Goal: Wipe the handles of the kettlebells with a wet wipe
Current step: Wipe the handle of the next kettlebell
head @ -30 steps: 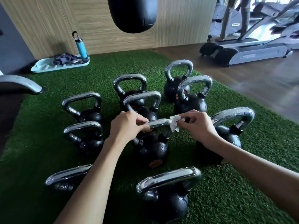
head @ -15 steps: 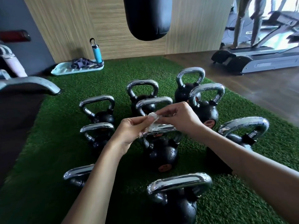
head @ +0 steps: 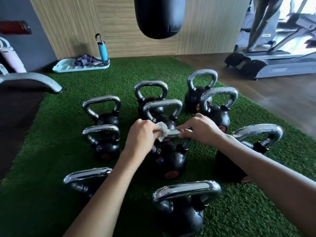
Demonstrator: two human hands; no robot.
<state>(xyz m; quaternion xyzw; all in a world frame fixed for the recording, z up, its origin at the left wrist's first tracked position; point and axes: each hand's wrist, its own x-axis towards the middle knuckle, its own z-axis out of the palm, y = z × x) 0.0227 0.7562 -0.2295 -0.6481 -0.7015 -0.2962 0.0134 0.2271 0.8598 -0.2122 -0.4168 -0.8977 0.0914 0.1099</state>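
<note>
Left hand (head: 142, 132) presses crumpled white wipe (head: 162, 130) on rounded chrome handle (head: 172, 133).

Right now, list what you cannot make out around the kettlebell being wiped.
Head view throughout.
1. Ends of handle, hidden by left hand with wipe and right hand.
2. Body of front-left kettlebell, partly behind left forearm.
3. Base of nearest kettlebell, cut by bottom edge.

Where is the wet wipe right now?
Head view, centre: the wet wipe sits on the middle kettlebell's handle, held by the left hand, beside the right hand.
</note>
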